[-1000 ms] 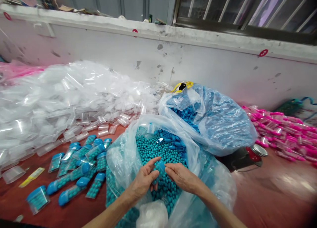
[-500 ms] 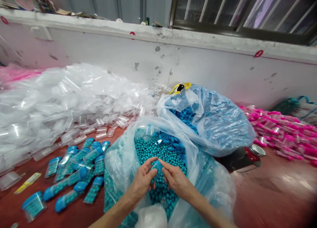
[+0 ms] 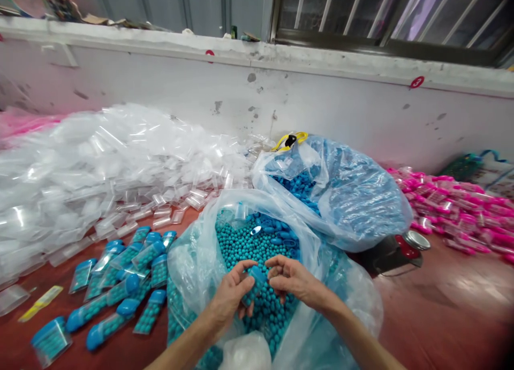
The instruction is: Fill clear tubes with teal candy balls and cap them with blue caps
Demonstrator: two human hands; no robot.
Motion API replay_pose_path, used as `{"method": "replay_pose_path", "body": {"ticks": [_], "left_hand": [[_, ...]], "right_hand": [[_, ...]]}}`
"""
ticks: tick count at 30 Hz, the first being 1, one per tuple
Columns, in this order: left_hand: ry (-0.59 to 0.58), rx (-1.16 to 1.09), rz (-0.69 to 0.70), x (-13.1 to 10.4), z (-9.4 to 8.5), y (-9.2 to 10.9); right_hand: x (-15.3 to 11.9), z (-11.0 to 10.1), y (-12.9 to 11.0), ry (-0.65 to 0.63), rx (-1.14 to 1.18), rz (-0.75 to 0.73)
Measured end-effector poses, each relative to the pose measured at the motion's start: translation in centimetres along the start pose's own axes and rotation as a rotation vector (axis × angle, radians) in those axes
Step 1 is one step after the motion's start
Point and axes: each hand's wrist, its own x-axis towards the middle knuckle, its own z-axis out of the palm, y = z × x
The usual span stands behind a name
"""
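Over an open plastic bag (image 3: pixel 193 247) full of teal beads (image 3: pixel 236 247), my left hand (image 3: pixel 233 292) holds a small clear container with a blue cap (image 3: pixel 257 276). Just right of it, my right hand (image 3: pixel 291 279) is apart from the container, its fingers curled and parted with nothing visible between them. Several loose blue caps (image 3: pixel 281 233) and a clear empty tube (image 3: pixel 241 211) lie on the beads. To the left, several bead-filled containers with blue caps (image 3: pixel 152 314) are spread on the red surface.
A heap of clear tubes (image 3: pixel 120 161) fills the left. Behind stands a bag of blue caps (image 3: pixel 361 198), near the wall. At right are a dark object with a silver lid (image 3: pixel 416 240) and a pile of pink items (image 3: pixel 453 209). A yellow strip (image 3: pixel 40 304) lies lower left.
My right hand has let go of the container and moved a little to the right. The container stays in my left hand, its blue cap now more visible. The view has shifted slightly.
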Motion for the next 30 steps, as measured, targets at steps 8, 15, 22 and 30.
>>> {"method": "replay_pose_path", "body": {"ticks": [8,15,22,30], "left_hand": [[0.034,0.222,0.070,0.1,0.6,0.6],[0.151,0.214,0.148,0.3,1.5,0.5],[0.047,0.138,0.231,0.5,1.3,0.2],[0.174,0.291,0.164,0.3,2.6,1.1]], "right_hand": [[0.6,0.9,0.1,0.295,-0.099,-0.103],[-0.8,3.2,0.3,0.153,-0.486,-0.114],[-0.3,4.0,2.0,0.206,-0.674,-0.216],[-0.6,5.6,1.2,0.296,-0.921,-0.223]]}}
